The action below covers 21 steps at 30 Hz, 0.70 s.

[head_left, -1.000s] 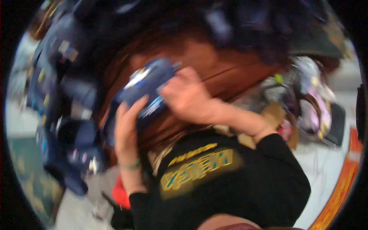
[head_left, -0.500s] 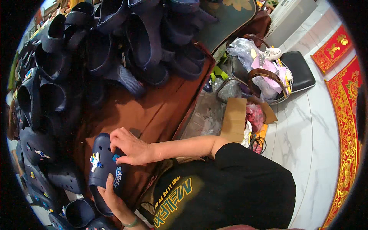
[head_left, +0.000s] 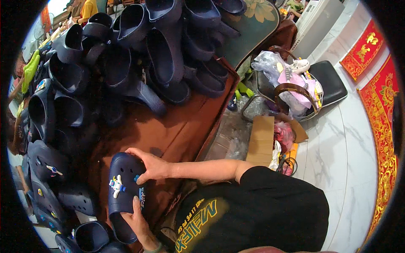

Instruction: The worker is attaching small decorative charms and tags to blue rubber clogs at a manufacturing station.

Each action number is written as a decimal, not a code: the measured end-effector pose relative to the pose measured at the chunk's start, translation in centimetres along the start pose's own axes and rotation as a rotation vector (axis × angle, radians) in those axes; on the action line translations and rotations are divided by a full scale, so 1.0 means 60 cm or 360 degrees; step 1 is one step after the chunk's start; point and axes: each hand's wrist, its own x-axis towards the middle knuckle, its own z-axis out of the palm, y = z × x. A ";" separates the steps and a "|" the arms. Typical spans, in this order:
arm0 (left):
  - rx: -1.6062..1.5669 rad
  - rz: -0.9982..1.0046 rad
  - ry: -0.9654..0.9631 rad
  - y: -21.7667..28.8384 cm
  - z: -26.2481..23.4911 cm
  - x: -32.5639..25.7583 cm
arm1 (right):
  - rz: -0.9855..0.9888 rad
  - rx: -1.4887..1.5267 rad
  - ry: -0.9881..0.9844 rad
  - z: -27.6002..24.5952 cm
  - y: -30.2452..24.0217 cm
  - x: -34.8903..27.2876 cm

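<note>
A navy foam clog [head_left: 123,185] is held over the brown cloth, its toe pointing away. My left hand [head_left: 137,221] grips it near the heel opening, thumb pressed on the upper. My right hand [head_left: 152,166] is wrapped round the toe side, fingers over the far edge and hidden beneath. Its thumb rests at a small blue flower-like charm [head_left: 137,178]. A white and blue cartoon figure charm [head_left: 117,184] sits on the middle of the upper. Along the side near my left thumb is a blue lettered charm [head_left: 142,198].
Many navy clogs [head_left: 164,59] are piled at the back and left; some on the left [head_left: 46,164] carry charms. Brown cloth [head_left: 177,135] covers the table. To the right stand an open cardboard box [head_left: 260,139] and a black chair [head_left: 327,82] with bags. Someone in yellow [head_left: 88,9] is far off.
My right hand has gone from curled fingers above the clog to a hold round its toe side, with the thumb at the blue charm. The whole view has shifted slightly.
</note>
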 end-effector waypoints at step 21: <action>-0.0681 -0.0545 -0.0316 0.037 0.015 -0.003 | -0.0023 0.0150 -0.0190 -0.009 -0.009 -0.020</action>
